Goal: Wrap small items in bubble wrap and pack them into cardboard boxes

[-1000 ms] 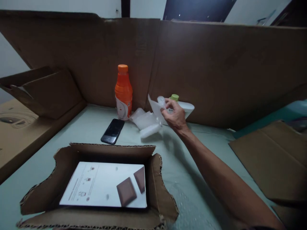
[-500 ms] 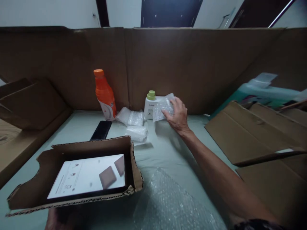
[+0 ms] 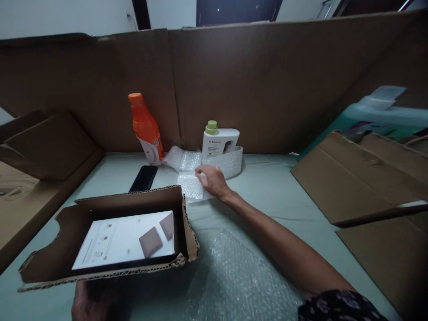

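My right hand [image 3: 213, 182] is closed, its fingertips at the edge of a small bubble wrap piece [image 3: 190, 185] on the table. Behind it, a white bottle with a green cap [image 3: 220, 139] stands upright, another strip of bubble wrap [image 3: 232, 162] curved against its lower front. A third bubble wrap piece [image 3: 190, 159] lies left of the bottle. My left hand [image 3: 87, 303] is under the near side of an open cardboard box [image 3: 133, 203], its fingers hidden. Inside that box lies a white printed box [image 3: 123, 243].
An orange bottle [image 3: 146, 129] leans at the back beside a black phone [image 3: 143, 178]. A large bubble wrap sheet [image 3: 240, 281] covers the near middle. Cardboard flaps [image 3: 354, 178] and a green-blue jug [image 3: 371, 116] are at right. A cardboard wall [image 3: 261, 84] closes the back.
My right hand has moved left and nearer, from the bubble wrap at the bottle to the small piece on the table. The released strip now curves around the bottle's lower front.
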A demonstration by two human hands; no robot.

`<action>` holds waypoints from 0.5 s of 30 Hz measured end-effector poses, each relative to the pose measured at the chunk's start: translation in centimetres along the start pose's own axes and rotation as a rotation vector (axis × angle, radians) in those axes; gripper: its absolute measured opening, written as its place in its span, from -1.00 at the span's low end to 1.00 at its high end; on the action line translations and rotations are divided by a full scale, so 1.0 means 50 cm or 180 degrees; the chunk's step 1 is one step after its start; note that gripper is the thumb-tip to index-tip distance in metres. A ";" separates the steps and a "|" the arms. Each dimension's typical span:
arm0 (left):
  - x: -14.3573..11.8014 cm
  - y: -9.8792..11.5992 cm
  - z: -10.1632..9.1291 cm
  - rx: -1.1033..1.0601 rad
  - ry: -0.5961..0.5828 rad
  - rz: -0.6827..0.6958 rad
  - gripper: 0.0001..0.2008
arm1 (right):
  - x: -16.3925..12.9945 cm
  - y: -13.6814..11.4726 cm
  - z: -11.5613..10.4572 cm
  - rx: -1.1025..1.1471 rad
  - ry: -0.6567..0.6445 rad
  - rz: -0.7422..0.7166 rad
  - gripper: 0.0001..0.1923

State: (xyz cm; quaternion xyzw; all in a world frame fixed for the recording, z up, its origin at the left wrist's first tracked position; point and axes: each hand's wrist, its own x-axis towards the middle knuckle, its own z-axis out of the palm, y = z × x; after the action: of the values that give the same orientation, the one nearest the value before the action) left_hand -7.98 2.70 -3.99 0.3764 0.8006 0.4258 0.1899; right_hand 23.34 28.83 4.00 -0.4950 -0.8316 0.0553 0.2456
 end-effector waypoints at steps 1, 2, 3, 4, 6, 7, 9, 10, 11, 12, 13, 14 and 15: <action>0.000 0.006 0.001 -0.0030 0.0033 -0.0060 -0.41 | 0.006 0.010 -0.017 0.0032 0.0128 0.0091 -0.71; -0.001 0.013 0.002 -0.0046 0.0031 -0.0067 -0.41 | 0.008 0.019 -0.036 0.0074 0.0209 0.0133 -0.68; -0.002 0.021 0.003 -0.0060 0.0036 -0.0071 -0.41 | 0.005 0.026 -0.052 0.0127 0.0227 0.0116 -0.69; -0.003 0.028 0.005 -0.0081 0.0059 -0.0078 -0.40 | -0.001 0.030 -0.063 0.0186 0.0190 0.0055 -0.72; -0.006 0.041 0.008 -0.0192 0.0118 -0.0064 -0.38 | -0.021 0.032 -0.063 0.0322 0.0044 -0.0127 -0.67; -0.007 0.046 0.010 -0.0281 0.0138 -0.0038 -0.36 | -0.030 0.030 -0.052 0.0403 -0.0028 -0.0216 -0.61; -0.009 0.052 0.012 -0.0424 0.0145 0.0007 -0.33 | -0.039 0.027 -0.017 0.0608 -0.0115 -0.0325 -0.59; -0.010 0.054 0.013 -0.0437 0.0150 -0.0007 -0.33 | -0.036 0.026 0.000 0.0735 -0.0115 -0.0328 -0.65; -0.010 0.055 0.013 -0.0425 0.0163 -0.0030 -0.33 | -0.028 0.027 0.015 0.0877 -0.0082 -0.0298 -0.73; -0.010 0.055 0.013 -0.0397 0.0179 -0.0051 -0.34 | -0.016 0.030 0.024 0.1030 -0.0003 -0.0231 -0.80; -0.010 0.055 0.012 -0.0368 0.0189 -0.0063 -0.35 | 0.001 0.036 0.027 0.1196 0.0115 -0.0134 -0.86; -0.010 0.055 0.012 -0.0347 0.0194 -0.0064 -0.36 | 0.019 0.044 0.024 0.1372 0.0255 -0.0019 -0.87; -0.010 0.055 0.011 -0.0343 0.0184 -0.0044 -0.36 | 0.038 0.054 0.015 0.1554 0.0398 0.0102 -0.82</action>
State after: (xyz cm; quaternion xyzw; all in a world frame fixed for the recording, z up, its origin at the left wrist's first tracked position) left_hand -6.09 3.58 -2.05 0.3476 0.7843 0.4777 0.1896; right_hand 24.39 31.93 3.11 -0.4366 -0.7689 0.2276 0.4079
